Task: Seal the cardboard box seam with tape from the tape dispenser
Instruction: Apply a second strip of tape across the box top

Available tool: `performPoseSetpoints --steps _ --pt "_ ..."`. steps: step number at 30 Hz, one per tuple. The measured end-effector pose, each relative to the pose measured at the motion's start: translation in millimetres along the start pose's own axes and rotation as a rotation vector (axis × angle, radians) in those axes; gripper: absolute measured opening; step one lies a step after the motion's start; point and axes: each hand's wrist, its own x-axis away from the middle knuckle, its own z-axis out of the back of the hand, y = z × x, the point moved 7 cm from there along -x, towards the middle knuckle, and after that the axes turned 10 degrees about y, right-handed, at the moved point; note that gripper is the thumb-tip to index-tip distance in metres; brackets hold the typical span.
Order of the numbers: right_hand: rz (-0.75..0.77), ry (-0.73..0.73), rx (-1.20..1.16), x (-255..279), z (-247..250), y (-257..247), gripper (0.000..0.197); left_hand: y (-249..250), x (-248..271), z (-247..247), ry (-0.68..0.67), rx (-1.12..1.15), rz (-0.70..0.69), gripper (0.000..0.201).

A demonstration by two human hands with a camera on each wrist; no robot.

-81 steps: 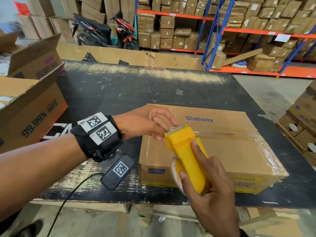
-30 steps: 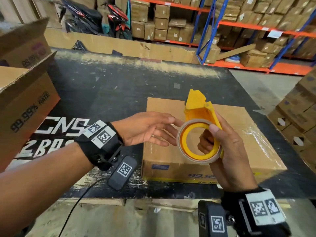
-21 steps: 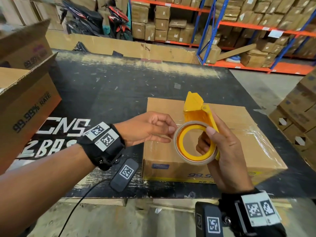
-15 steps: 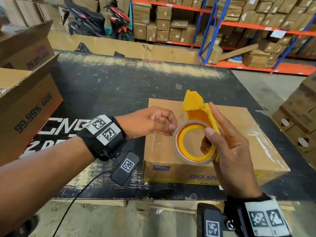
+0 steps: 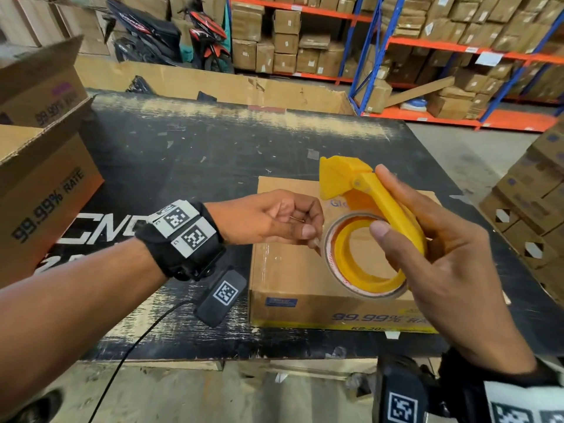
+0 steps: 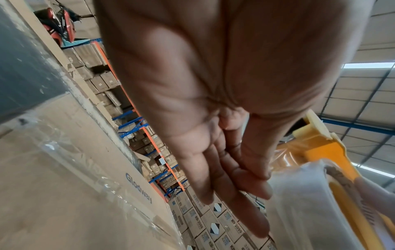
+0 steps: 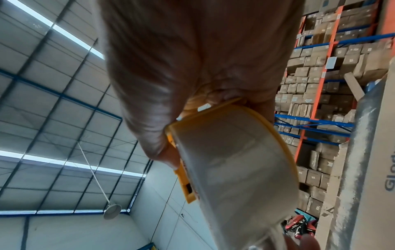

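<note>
A taped cardboard box (image 5: 283, 270) marked Glodway lies on the black table (image 5: 183, 154). Above it my right hand (image 5: 406, 227) grips the yellow tape dispenser (image 5: 381, 203), thumb over the core, with the open side of the clear tape roll (image 5: 328, 257) facing me. My left hand (image 5: 311, 236) has its fingers curled, and thumb and forefinger pinch at the tape on the roll's left rim. The tape end itself is too clear to make out. The left wrist view shows the fingertips (image 6: 262, 191) against the roll (image 6: 299, 203), with the box (image 6: 64, 186) below. The right wrist view shows the roll (image 7: 235, 160).
Open cardboard boxes (image 5: 39, 193) stand at the table's left edge. A long cardboard sheet (image 5: 213, 83) lines the far edge. Stacked boxes (image 5: 534, 203) sit on the floor to the right. Racks (image 5: 457, 56) and motorbikes (image 5: 171, 35) stand behind.
The dispenser has been lifted off the box and turned so the roll faces me. My left hand's spread fingers have curled in and pinched at the roll's rim.
</note>
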Motion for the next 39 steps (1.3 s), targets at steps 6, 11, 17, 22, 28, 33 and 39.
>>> performPoseSetpoints --steps 6,11,17,22,28,33,39 --pt "0.022 0.027 -0.065 -3 3 9 0.057 5 -2 -3 0.018 0.092 -0.01 0.015" --pt "-0.119 0.162 -0.359 -6 2 37 0.061 9 -3 3 0.204 0.235 -0.08 0.01" --pt "-0.353 0.19 -0.582 -4 -5 81 0.052 -10 -5 -4 0.299 0.364 -0.042 0.007" --pt "-0.502 0.127 -0.7 1 -13 89 0.028 -16 -2 -10 0.224 0.428 0.002 0.01" --pt "-0.414 0.045 -0.447 0 8 84 0.052 -9 11 17 0.208 0.509 0.056 0.009" --pt "-0.231 -0.082 -0.26 -9 11 50 0.056 -8 19 26 0.055 0.274 0.221 0.008" --pt "-0.135 -0.159 -0.044 4 7 19 0.051 11 25 59 0.06 -0.12 0.294 0.038"
